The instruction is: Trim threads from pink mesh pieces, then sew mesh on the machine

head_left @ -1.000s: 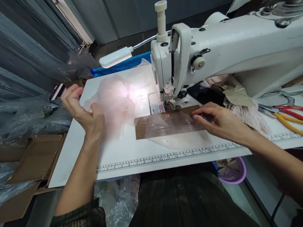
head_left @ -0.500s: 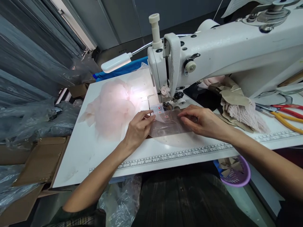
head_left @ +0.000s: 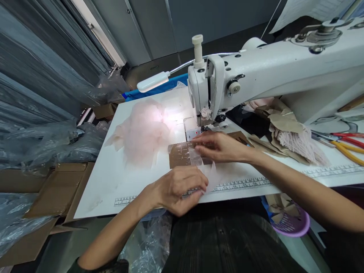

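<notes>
My left hand [head_left: 182,189] is closed near the table's front edge, thumb and fingertips pinching a corner of sheer pale fabric [head_left: 209,175]. The fabric runs up toward my right hand [head_left: 220,147], whose fingers are pressed together on its upper part, just in front of the needle area. Beneath the right hand lies a flat brown piece [head_left: 178,156] with white lines on it, like cardboard. The presser foot of the white sewing machine [head_left: 203,87] is mostly hidden behind my right fingers. To the left rests a fluffy heap of pale pink tulle [head_left: 146,134].
A small lamp [head_left: 153,82] lights the white table [head_left: 96,189]. A printed ruler [head_left: 244,185] follows its front edge. Fabric scraps [head_left: 295,136] and yellow-handled scissors [head_left: 348,149] lie at right. A purple basket [head_left: 301,223] is below; cardboard boxes [head_left: 57,189] stand at left.
My left hand has moved down toward the table's front edge, drawing sheer fabric with it. My right hand has shifted left, in front of the needle. The brown piece is more exposed.
</notes>
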Motion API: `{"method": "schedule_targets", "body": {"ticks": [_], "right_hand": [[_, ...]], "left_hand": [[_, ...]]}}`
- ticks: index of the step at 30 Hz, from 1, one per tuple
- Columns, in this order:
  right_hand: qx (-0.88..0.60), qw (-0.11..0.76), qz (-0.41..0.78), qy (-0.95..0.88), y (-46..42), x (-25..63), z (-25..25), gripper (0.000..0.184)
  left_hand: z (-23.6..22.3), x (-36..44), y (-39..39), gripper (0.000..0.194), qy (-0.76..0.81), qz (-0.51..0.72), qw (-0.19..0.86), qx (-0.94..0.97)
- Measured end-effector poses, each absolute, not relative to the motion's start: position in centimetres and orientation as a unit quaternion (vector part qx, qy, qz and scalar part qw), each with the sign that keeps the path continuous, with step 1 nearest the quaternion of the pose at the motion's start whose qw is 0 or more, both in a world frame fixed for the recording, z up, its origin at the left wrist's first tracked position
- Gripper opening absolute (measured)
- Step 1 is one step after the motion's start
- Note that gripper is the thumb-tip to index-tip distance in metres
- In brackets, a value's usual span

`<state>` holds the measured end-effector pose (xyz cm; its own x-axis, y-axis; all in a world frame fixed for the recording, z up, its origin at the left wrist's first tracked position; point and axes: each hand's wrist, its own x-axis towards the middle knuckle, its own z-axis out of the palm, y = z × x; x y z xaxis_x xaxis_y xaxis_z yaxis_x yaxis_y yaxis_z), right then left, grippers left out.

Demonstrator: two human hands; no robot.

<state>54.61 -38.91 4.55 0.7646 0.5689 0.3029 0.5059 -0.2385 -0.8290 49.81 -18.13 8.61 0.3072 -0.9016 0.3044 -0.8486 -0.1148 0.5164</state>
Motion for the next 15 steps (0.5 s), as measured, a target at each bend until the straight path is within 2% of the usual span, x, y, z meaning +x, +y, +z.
{"method": "schedule_targets", "body": {"ticks": [5,7,10,12,15], "right_hand": [[-0.638,0.57,0.208,-0.474,-36.7,52.6,6.3,0.038],[-0.642,0.551,0.268,-0.461,-36.8,51.4,6.7,0.033],[-0.667,0.557,0.291,-0.4,-37.7,50.5,6.5,0.021],[-0.664,0.583,0.293,-0.365,-38.4,50.8,5.8,0.021],[-0.665,0.604,0.326,-0.294,-39.6,52.3,4.4,0.031]], "left_hand": [[11.6,48.2,-16.9,0.038,-0.517,-0.051,0.379,0.766],[12.7,48.3,-15.8,0.035,-0.464,-0.025,0.402,0.789],[13.4,49.1,-14.3,0.014,-0.391,0.005,0.416,0.821],[13.0,50.1,-13.8,0.023,-0.359,0.005,0.412,0.837],[11.7,52.0,-13.7,0.04,-0.326,-0.014,0.401,0.856]]}}
